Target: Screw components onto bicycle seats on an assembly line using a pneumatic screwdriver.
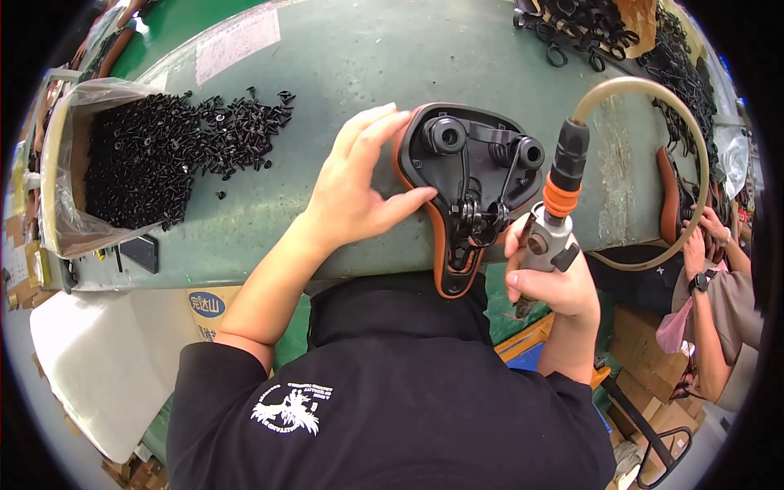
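Note:
A bicycle saddle (490, 184) lies upside down at the table's near edge, its narrow nose jutting over that edge. It has a brown rim, a black underside, metal rails and two round black spring-like parts at the wide end. My left hand (351, 184) rests along the saddle's left side with fingers stretched, its thumb touching the rim near the nose. My right hand (555, 282) is wrapped around an air screwdriver (563, 184) with a black top, an orange ring and a silver body. That tool stands nearly upright beside the saddle's right side; its lower end is mostly hidden by my hand.
A plastic-lined box (61, 175) of black screws is at the left, screws (241, 131) spilling onto the green table (351, 61). A pale hose (704, 163) loops at the right. Black rings (584, 33) lie far right. Another person's hands (706, 233) work near a brown saddle (671, 196).

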A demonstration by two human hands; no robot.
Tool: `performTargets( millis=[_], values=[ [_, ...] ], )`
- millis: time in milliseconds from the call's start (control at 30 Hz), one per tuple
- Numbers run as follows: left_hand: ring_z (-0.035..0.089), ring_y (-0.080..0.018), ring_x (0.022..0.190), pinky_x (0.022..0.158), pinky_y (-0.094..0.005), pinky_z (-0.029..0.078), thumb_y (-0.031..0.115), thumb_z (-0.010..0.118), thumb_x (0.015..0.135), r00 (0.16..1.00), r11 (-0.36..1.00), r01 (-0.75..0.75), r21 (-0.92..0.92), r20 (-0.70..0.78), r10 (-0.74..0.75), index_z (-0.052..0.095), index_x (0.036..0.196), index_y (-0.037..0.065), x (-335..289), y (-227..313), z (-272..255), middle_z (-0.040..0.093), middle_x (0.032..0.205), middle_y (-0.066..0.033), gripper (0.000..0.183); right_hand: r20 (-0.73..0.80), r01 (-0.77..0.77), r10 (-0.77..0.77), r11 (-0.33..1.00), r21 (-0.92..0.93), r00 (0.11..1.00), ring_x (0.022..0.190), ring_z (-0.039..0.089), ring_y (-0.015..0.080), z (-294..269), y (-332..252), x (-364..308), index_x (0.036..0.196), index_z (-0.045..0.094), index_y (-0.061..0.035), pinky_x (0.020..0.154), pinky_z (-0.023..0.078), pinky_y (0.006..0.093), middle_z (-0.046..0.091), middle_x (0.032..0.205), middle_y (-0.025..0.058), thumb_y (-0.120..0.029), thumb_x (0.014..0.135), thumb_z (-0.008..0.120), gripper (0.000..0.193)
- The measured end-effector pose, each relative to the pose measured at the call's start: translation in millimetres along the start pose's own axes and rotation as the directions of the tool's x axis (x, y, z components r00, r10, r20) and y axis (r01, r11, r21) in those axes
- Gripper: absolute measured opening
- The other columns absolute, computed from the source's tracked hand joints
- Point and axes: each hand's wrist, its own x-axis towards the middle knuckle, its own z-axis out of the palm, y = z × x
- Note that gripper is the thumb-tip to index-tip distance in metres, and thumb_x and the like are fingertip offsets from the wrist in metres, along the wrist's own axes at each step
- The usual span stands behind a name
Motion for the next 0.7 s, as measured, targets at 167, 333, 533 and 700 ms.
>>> performTargets(
  millis=[167,333,533,700],
  values=[
    [0.059,-0.0385,0.132,0.109,-0.0455,0.051,0.021,0.093,0.071,0.995,1.000,-0.011,-0.018,0.101,0.012,0.062,0.134,0.006,32.4,-4.0,15.8,0.063,0.135,-0.0220,0.072,-0.085,0.028,-0.034,0.997,-0.065,0.996,0.068,0.067,0.0108,3.6,-12.2,-8.1,0.103,0.059,-0.0015,0.061,0.053,0.0258,0.070,0.095,0.0108,0.004,0.080,0.071,0.027],
    [0.071,-0.0325,0.115,0.099,-0.0396,0.056,0.004,0.085,0.078,1.000,0.997,0.026,-0.078,0.005,-0.026,0.065,0.122,0.001,18.1,-5.3,20.9,0.071,0.126,-0.0210,0.049,-0.281,0.322,-0.303,0.947,0.020,0.910,0.065,0.065,0.0101,9.6,-23.3,-31.7,0.101,0.058,0.0011,0.057,0.054,0.0235,0.069,0.118,0.0321,0.005,0.076,0.071,0.029],
    [0.071,-0.0318,0.110,0.097,-0.0402,0.056,0.000,0.088,0.075,0.992,0.996,0.087,0.013,-0.089,-0.086,0.069,0.120,-0.002,-1.3,16.3,15.0,0.071,0.122,-0.0217,0.050,0.020,0.829,-0.844,0.530,0.179,0.536,0.056,0.063,0.0164,10.2,-45.2,-20.0,0.116,0.049,-0.0013,0.059,0.056,0.0316,0.061,0.114,0.0285,-0.015,0.088,0.068,0.036],
    [0.071,-0.0329,0.106,0.090,-0.0378,0.059,0.004,0.092,0.070,0.971,0.975,0.208,-0.074,-0.107,-0.215,0.071,0.121,0.000,-6.3,20.3,17.2,0.071,0.116,-0.0187,0.054,0.114,0.919,-0.929,0.365,0.147,0.351,0.078,0.066,0.0166,29.8,-62.1,5.9,0.127,0.049,-0.0113,0.072,0.051,0.0357,0.055,0.117,0.0124,-0.019,0.097,0.063,0.034]
  ],
)
